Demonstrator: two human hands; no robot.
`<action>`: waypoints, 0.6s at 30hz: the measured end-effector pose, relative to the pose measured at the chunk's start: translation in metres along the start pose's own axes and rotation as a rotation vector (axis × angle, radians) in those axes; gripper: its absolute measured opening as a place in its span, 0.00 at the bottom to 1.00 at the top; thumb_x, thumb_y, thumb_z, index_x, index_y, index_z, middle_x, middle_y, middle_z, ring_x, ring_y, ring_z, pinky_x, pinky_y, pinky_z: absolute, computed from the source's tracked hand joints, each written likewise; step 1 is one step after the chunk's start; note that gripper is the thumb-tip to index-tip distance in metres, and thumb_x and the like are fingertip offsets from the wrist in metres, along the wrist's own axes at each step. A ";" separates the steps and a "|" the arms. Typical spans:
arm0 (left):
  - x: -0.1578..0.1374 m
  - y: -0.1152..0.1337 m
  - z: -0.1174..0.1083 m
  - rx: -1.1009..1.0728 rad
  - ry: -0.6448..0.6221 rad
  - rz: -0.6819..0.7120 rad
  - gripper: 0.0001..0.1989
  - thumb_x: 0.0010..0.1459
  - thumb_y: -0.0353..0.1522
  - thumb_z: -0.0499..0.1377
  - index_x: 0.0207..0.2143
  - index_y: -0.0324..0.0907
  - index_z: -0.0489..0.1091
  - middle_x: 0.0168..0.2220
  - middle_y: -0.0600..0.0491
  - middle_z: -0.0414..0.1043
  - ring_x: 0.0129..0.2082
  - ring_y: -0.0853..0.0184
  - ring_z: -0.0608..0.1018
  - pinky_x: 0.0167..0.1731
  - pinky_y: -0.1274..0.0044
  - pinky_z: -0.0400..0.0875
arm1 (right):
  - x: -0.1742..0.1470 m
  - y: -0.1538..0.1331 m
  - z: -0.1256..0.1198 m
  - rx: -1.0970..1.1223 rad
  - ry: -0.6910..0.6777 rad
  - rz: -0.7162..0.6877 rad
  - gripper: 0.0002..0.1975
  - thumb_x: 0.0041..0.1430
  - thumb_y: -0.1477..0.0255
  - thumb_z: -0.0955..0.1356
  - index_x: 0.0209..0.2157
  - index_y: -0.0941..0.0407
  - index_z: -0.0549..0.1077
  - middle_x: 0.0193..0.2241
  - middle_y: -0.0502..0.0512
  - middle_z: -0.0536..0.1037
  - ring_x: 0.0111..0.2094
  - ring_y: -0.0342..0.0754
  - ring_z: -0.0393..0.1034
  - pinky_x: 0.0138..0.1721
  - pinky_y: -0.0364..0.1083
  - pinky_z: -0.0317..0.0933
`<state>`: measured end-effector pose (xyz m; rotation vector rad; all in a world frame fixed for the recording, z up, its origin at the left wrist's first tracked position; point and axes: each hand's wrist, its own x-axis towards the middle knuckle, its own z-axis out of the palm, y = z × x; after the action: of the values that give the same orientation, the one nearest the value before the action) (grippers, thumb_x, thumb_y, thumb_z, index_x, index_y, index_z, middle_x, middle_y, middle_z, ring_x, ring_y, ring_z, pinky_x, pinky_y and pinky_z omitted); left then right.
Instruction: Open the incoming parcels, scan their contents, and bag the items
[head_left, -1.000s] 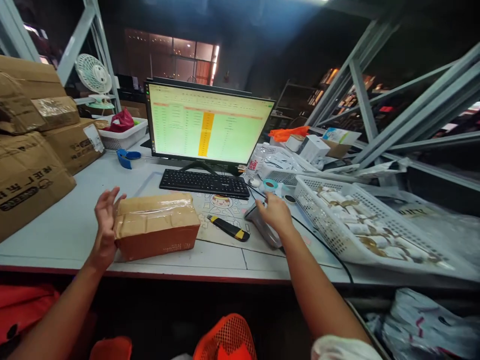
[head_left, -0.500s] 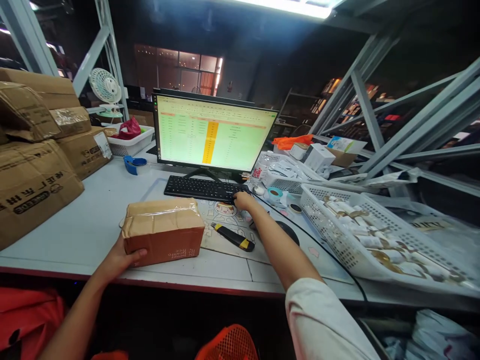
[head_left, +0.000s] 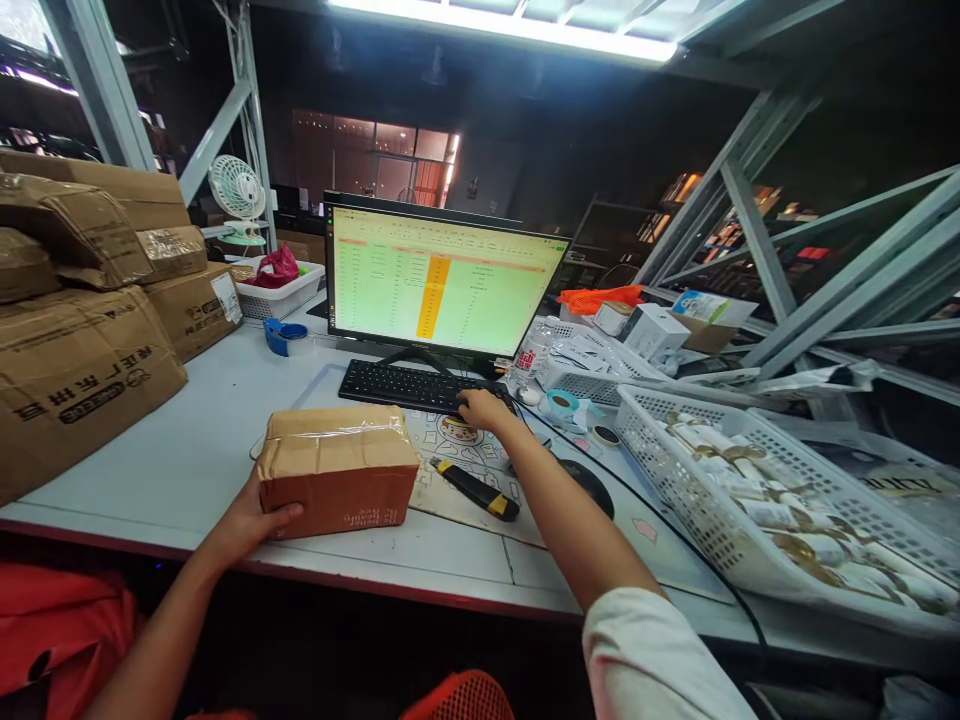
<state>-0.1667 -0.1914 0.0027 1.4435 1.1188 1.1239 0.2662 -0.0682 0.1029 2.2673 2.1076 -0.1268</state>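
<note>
R hand (head_left: 484, 409), finger spread unclear from here, should tap kybd (head_left: 394, 385) beyond box (head_left: 339, 472) lightly w/ L hand (head_left: 244, 524) holding box's end.

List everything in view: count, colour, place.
Table: 1, white, foreground
Monitor: 1, black, table's middle rear
Keyboard: 1, black, before monitor
Small carton: 1, brown, table's near side
Knife: 1, black and yellow, right of small carton
Printed mat: 1, pale, under knife
Rounded object: 1, black, right of knife
Large cartons: several, brown, stacked left
Fan: 1, pale, back left
Curved item: 1, blue, left of monitor
Baskets: at least 3, white, left and right
Pieces: many, white-gold, front right basket
Bottle: 1, clear, right of monitor
Small boxes: several, mixed, back right
Frames: several, grey, both sides
Left hand: 1, bare, holding small carton
Right hand: 1, bare, at keyboard
</note>
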 end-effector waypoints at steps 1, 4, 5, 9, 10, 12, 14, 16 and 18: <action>0.000 -0.001 0.000 0.002 0.003 0.008 0.56 0.44 0.50 0.74 0.69 0.39 0.55 0.62 0.36 0.69 0.63 0.42 0.71 0.64 0.58 0.66 | -0.009 -0.004 0.001 0.010 -0.010 -0.027 0.22 0.71 0.65 0.64 0.61 0.58 0.72 0.58 0.68 0.74 0.59 0.59 0.70 0.58 0.56 0.62; 0.001 -0.002 -0.001 -0.001 -0.017 0.014 0.58 0.44 0.50 0.74 0.70 0.38 0.53 0.63 0.35 0.68 0.63 0.42 0.70 0.64 0.57 0.66 | -0.045 -0.016 0.010 0.061 -0.082 -0.155 0.23 0.67 0.61 0.67 0.58 0.56 0.75 0.53 0.64 0.79 0.53 0.57 0.74 0.52 0.49 0.65; 0.001 -0.003 -0.001 -0.005 -0.027 0.012 0.58 0.44 0.50 0.74 0.70 0.39 0.52 0.62 0.35 0.68 0.63 0.42 0.71 0.63 0.57 0.67 | -0.059 -0.019 0.015 0.080 -0.112 -0.202 0.25 0.63 0.59 0.70 0.57 0.55 0.76 0.51 0.62 0.80 0.51 0.56 0.75 0.50 0.47 0.65; 0.001 -0.002 -0.002 -0.008 -0.034 0.023 0.55 0.43 0.50 0.74 0.68 0.40 0.56 0.60 0.36 0.71 0.62 0.43 0.72 0.61 0.58 0.70 | -0.104 -0.028 0.033 0.144 -0.127 -0.279 0.28 0.54 0.68 0.74 0.57 0.59 0.75 0.52 0.68 0.79 0.51 0.62 0.74 0.51 0.51 0.65; 0.001 -0.001 -0.002 -0.001 -0.036 0.026 0.55 0.42 0.50 0.75 0.67 0.39 0.59 0.58 0.36 0.73 0.62 0.43 0.72 0.61 0.58 0.70 | -0.110 -0.029 0.034 0.168 -0.108 -0.280 0.26 0.55 0.72 0.73 0.56 0.61 0.75 0.52 0.70 0.78 0.52 0.62 0.74 0.52 0.52 0.64; 0.002 -0.001 -0.004 0.014 -0.045 0.031 0.54 0.39 0.51 0.76 0.64 0.38 0.63 0.57 0.36 0.74 0.61 0.42 0.73 0.61 0.59 0.70 | -0.116 -0.031 0.029 0.241 -0.081 -0.284 0.18 0.59 0.76 0.67 0.51 0.62 0.76 0.49 0.69 0.79 0.51 0.60 0.74 0.53 0.52 0.64; 0.004 -0.002 -0.006 0.027 -0.055 0.033 0.55 0.36 0.51 0.77 0.63 0.37 0.64 0.58 0.35 0.73 0.61 0.42 0.73 0.60 0.59 0.71 | -0.115 -0.034 0.019 0.337 -0.068 -0.292 0.14 0.63 0.75 0.62 0.45 0.60 0.75 0.43 0.64 0.81 0.44 0.54 0.76 0.48 0.49 0.67; 0.005 -0.003 -0.008 0.042 -0.064 0.028 0.55 0.35 0.50 0.77 0.63 0.38 0.64 0.59 0.36 0.72 0.61 0.43 0.73 0.60 0.60 0.72 | -0.115 -0.041 0.007 0.546 -0.090 -0.297 0.14 0.66 0.73 0.58 0.43 0.58 0.73 0.35 0.57 0.79 0.34 0.48 0.76 0.38 0.46 0.70; 0.006 -0.004 -0.010 0.061 -0.081 0.016 0.53 0.36 0.49 0.77 0.62 0.39 0.65 0.57 0.36 0.74 0.61 0.43 0.73 0.58 0.61 0.73 | -0.118 -0.051 -0.003 0.820 -0.146 -0.315 0.12 0.67 0.67 0.59 0.41 0.57 0.71 0.28 0.51 0.74 0.25 0.45 0.71 0.29 0.44 0.69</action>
<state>-0.1761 -0.1839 0.0006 1.5344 1.0949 1.0403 0.2074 -0.1813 0.1180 2.0815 2.6187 -1.3392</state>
